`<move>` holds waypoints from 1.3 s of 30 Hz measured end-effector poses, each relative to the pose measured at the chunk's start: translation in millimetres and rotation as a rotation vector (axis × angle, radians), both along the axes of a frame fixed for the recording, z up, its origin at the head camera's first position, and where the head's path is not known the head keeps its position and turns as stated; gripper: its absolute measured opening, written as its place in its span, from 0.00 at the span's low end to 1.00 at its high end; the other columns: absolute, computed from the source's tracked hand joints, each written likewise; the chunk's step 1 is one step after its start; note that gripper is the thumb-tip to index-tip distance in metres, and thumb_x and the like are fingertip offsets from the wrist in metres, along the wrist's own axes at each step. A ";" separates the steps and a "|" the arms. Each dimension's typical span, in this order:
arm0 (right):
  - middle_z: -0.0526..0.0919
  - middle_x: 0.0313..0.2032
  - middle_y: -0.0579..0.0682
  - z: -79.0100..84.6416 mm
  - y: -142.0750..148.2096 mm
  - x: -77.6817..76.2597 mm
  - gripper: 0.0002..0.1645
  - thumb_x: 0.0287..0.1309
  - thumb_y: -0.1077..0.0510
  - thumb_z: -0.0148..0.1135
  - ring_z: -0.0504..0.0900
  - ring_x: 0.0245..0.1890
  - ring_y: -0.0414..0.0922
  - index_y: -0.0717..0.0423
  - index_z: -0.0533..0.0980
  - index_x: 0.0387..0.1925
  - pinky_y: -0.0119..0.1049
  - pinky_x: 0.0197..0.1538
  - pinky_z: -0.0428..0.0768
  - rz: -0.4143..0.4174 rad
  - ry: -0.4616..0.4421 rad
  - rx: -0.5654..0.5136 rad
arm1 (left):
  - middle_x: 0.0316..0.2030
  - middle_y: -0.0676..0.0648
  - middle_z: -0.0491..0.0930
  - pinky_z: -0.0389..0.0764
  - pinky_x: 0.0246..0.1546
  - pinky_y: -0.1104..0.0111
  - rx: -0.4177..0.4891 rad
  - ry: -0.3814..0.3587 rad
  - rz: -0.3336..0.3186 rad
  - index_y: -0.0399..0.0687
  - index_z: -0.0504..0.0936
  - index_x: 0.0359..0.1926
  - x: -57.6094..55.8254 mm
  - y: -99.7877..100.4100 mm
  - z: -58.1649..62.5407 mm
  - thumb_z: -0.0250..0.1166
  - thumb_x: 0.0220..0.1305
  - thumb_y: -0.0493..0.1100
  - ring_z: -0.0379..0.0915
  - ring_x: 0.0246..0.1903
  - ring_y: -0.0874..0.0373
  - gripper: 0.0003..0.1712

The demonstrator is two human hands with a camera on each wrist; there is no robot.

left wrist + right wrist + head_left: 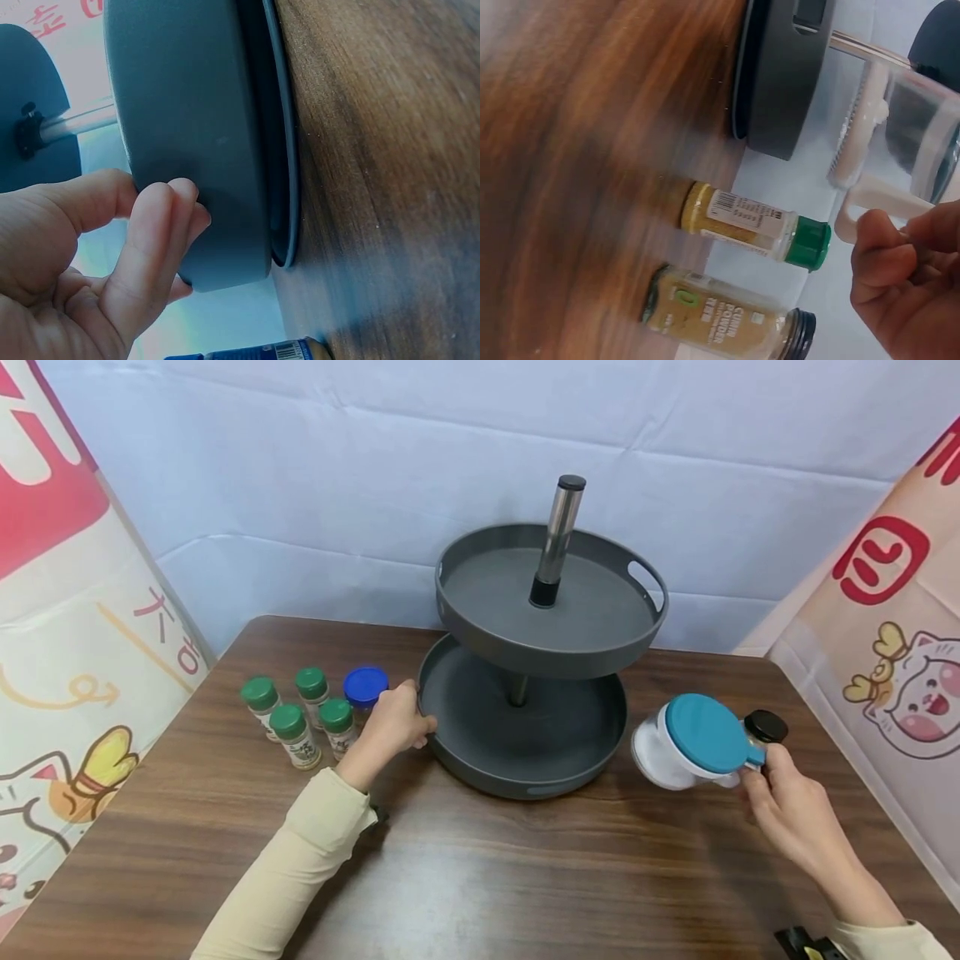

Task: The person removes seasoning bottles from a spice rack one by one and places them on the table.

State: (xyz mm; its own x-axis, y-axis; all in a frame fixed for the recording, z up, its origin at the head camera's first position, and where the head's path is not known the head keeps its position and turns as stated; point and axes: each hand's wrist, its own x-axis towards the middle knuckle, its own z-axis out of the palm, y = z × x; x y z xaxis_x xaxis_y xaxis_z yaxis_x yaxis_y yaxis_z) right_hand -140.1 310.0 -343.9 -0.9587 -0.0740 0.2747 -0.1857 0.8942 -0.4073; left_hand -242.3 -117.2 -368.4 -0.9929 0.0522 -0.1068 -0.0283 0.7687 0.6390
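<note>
A dark grey two-tier round rack [517,781] stands at the table's back middle, a metal post rising through it. My left hand [390,727] pinches the left rim of its lower tray [195,112], fingers against the outer wall. To the right of the rack, my right hand [798,806] grips the handle of a clear jar [652,752] with a blue-green lid [705,733]. The jar tilts and hangs above the table, its pale handle [889,199] between thumb and fingers in the right wrist view.
Several green-capped spice bottles [300,743] and a blue-lidded one [366,685] stand left of the rack. Near my right hand are a black-capped cumin powder bottle [720,315] and another green-capped bottle [742,221]. White cloth [300,485] hangs behind the table.
</note>
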 end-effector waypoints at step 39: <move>0.76 0.20 0.49 -40.2 1.2 -10.3 0.08 0.65 0.59 0.46 0.73 0.16 0.40 0.61 0.63 0.32 0.40 0.22 0.72 0.056 -0.218 -0.013 | 0.14 0.47 0.77 0.79 0.20 0.67 -0.001 0.001 0.000 0.29 0.60 0.60 0.5 -0.1 0.4 0.63 0.52 0.39 0.73 0.12 0.61 0.36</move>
State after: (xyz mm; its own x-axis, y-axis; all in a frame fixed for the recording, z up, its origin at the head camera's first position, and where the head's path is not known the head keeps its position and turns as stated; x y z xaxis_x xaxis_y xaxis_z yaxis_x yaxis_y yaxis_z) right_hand -150.4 311.2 -384.1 -0.9900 -0.1265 0.0622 -0.1410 0.8795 -0.4545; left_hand -241.8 -117.2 -368.1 -0.9930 0.0526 -0.1056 -0.0271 0.7694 0.6382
